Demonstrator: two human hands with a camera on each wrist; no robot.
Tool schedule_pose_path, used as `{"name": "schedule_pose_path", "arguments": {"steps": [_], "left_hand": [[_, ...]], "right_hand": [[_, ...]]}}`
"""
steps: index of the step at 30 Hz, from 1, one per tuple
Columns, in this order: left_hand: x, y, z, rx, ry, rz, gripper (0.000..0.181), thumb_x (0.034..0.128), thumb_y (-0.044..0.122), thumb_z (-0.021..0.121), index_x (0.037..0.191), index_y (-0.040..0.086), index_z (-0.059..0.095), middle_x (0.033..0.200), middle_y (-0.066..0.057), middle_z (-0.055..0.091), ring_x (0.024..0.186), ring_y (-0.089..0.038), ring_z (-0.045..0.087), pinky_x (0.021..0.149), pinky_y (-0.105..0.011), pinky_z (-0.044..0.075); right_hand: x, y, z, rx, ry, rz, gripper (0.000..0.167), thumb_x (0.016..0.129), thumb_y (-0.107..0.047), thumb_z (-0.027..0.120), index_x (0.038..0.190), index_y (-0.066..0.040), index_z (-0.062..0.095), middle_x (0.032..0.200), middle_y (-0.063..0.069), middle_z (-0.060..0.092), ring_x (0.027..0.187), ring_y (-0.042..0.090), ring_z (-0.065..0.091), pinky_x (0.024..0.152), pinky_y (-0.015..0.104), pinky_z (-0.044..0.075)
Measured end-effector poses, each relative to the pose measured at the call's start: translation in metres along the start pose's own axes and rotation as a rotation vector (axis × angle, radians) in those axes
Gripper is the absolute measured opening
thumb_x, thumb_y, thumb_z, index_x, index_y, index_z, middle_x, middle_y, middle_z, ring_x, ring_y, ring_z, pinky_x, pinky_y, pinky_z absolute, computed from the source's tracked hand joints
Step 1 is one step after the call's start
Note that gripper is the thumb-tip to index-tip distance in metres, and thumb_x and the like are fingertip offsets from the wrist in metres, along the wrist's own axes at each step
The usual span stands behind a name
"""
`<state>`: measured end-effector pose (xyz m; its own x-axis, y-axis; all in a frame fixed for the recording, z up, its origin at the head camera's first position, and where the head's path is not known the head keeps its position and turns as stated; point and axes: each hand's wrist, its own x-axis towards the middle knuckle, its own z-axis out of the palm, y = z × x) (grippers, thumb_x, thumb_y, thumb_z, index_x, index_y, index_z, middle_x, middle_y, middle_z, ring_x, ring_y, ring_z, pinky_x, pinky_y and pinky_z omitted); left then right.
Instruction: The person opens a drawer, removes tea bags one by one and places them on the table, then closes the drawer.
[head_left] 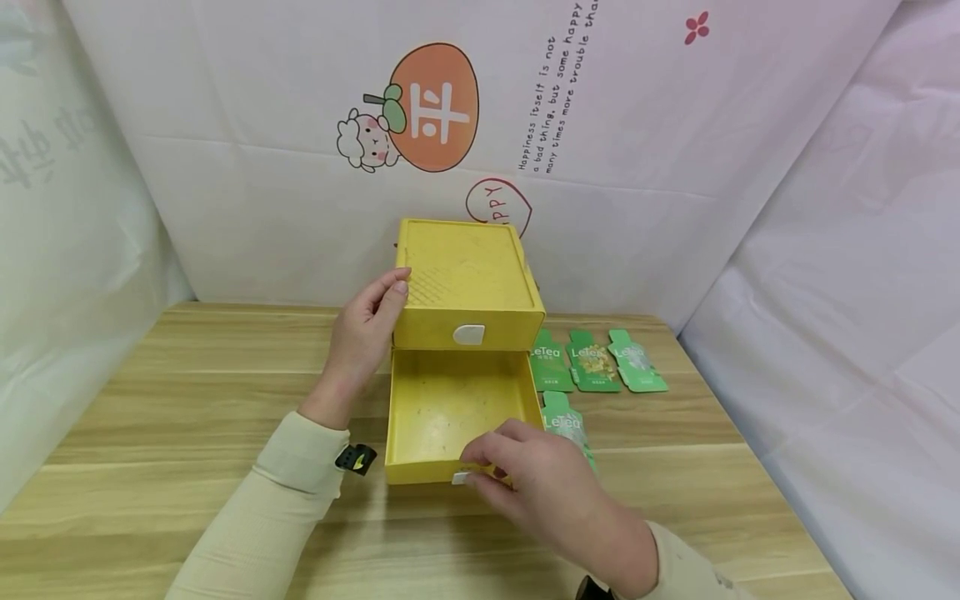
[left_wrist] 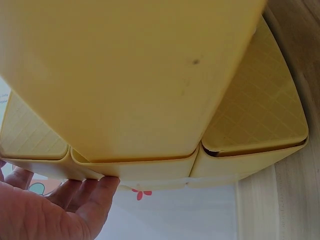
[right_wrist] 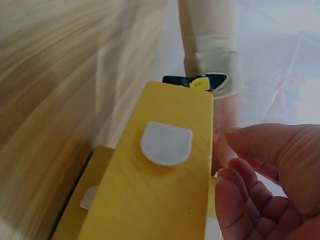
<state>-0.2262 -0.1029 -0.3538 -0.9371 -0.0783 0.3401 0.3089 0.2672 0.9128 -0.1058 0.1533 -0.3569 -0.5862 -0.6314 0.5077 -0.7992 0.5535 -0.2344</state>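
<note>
Resting uncurled left hand [head_left: 363, 327] against left side of boxy yellow plastic cabinet [head_left: 468, 262]. Poising right hand [head_left: 555, 475], loosely bent, apparently grasping nothing, nearer front rim of yellow plastic drawer [head_left: 420, 473], jutting frontward between 2 hands.

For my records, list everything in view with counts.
flat wood-grain tabletop: one, light brown, lower head view
boxy yellow plastic cabinet: one, yellow, mid-tabletop
open yellow plastic drawer: one, yellow, cabinet's middle tier
closed yellow plastic drawers: two, yellow, above and below it
rounded white tabs: three, white, on drawer fronts
flat green LeTea packets: four, green, right of cabinet
white printed cloth: count unclear, white, behind and both sides
black wrist bands: two, black, at cuffs
cream fabric sleeves: two, cream, lower head view
left hand: one, bare, cabinet's upper left edge
right hand: one, bare, open drawer's front
</note>
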Motion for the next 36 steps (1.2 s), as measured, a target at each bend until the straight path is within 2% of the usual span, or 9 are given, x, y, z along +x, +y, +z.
{"name": "schedule_pose_path", "arguments": {"steps": [6, 10, 14, 17, 20, 22, 29, 36], "left_hand": [[0.0, 0.0, 0.0, 0.004, 0.001, -0.006, 0.05, 0.1086, 0.052, 0.048, 0.148, 0.024, 0.061, 0.147, 0.0, 0.062, 0.131, -0.018, 0.058, 0.11, -0.044, 0.047], [0.0, 0.0, 0.0, 0.003, -0.001, -0.005, 0.05, 0.1086, 0.052, 0.048, 0.149, 0.024, 0.06, 0.147, 0.0, 0.062, 0.132, -0.018, 0.057, 0.11, -0.045, 0.047], [0.001, -0.001, 0.0, 0.002, -0.003, -0.007, 0.05, 0.1088, 0.052, 0.048, 0.149, 0.025, 0.06, 0.147, 0.0, 0.062, 0.132, -0.019, 0.057, 0.11, -0.045, 0.047], [0.0, -0.001, 0.0, 0.0, -0.004, -0.008, 0.049, 0.1088, 0.051, 0.048, 0.148, 0.025, 0.061, 0.146, 0.0, 0.062, 0.132, -0.019, 0.057, 0.11, -0.045, 0.047], [0.0, -0.001, 0.0, 0.002, -0.004, -0.008, 0.049, 0.1089, 0.051, 0.048, 0.149, 0.025, 0.06, 0.146, 0.0, 0.062, 0.132, -0.019, 0.057, 0.11, -0.045, 0.047], [0.0, -0.002, 0.0, 0.002, -0.004, -0.011, 0.049, 0.109, 0.051, 0.048, 0.148, 0.025, 0.06, 0.146, 0.0, 0.063, 0.132, -0.019, 0.058, 0.11, -0.045, 0.047], [0.001, -0.003, 0.0, -0.002, -0.006, -0.011, 0.049, 0.1089, 0.051, 0.048, 0.149, 0.025, 0.06, 0.146, -0.001, 0.063, 0.132, -0.02, 0.058, 0.109, -0.046, 0.047], [0.001, -0.002, 0.001, -0.002, 0.0, -0.011, 0.051, 0.1081, 0.054, 0.048, 0.149, 0.026, 0.06, 0.145, 0.001, 0.063, 0.13, -0.018, 0.058, 0.109, -0.044, 0.047]], "right_hand": [[-0.003, -0.001, 0.01, -0.148, 0.075, -0.12, 0.024, 0.078, -0.018, 0.093, 0.093, -0.024, 0.075, 0.083, -0.01, 0.067, 0.069, 0.002, 0.064, 0.059, 0.014, 0.051], [-0.005, -0.002, 0.016, -0.231, 0.099, -0.149, 0.026, 0.076, -0.019, 0.094, 0.093, -0.024, 0.075, 0.083, -0.01, 0.069, 0.069, 0.003, 0.066, 0.059, 0.018, 0.054], [-0.007, -0.003, 0.02, -0.332, 0.14, -0.195, 0.026, 0.075, -0.019, 0.094, 0.092, -0.023, 0.075, 0.082, -0.009, 0.068, 0.065, 0.005, 0.065, 0.053, 0.019, 0.053], [-0.009, -0.003, 0.022, -0.394, 0.153, -0.236, 0.008, 0.094, -0.012, 0.074, 0.094, -0.02, 0.074, 0.084, -0.007, 0.068, 0.064, 0.007, 0.064, 0.049, 0.022, 0.053], [-0.011, -0.003, 0.025, -0.431, 0.156, -0.269, 0.032, 0.109, -0.007, 0.045, 0.096, -0.017, 0.073, 0.086, -0.005, 0.069, 0.063, 0.009, 0.065, 0.049, 0.023, 0.053], [-0.012, -0.003, 0.028, -0.464, 0.179, -0.299, 0.043, 0.112, -0.006, 0.034, 0.095, -0.016, 0.072, 0.086, -0.004, 0.069, 0.061, 0.009, 0.065, 0.049, 0.024, 0.053], [-0.014, -0.002, 0.034, -0.5, 0.201, -0.324, 0.039, 0.109, -0.001, 0.037, 0.092, -0.014, 0.069, 0.085, -0.002, 0.065, 0.058, 0.011, 0.059, 0.048, 0.024, 0.05], [-0.012, 0.001, 0.036, -0.481, 0.199, -0.316, 0.041, 0.109, 0.0, 0.034, 0.091, -0.015, 0.068, 0.083, -0.002, 0.062, 0.057, 0.011, 0.056, 0.043, 0.022, 0.045]]}}
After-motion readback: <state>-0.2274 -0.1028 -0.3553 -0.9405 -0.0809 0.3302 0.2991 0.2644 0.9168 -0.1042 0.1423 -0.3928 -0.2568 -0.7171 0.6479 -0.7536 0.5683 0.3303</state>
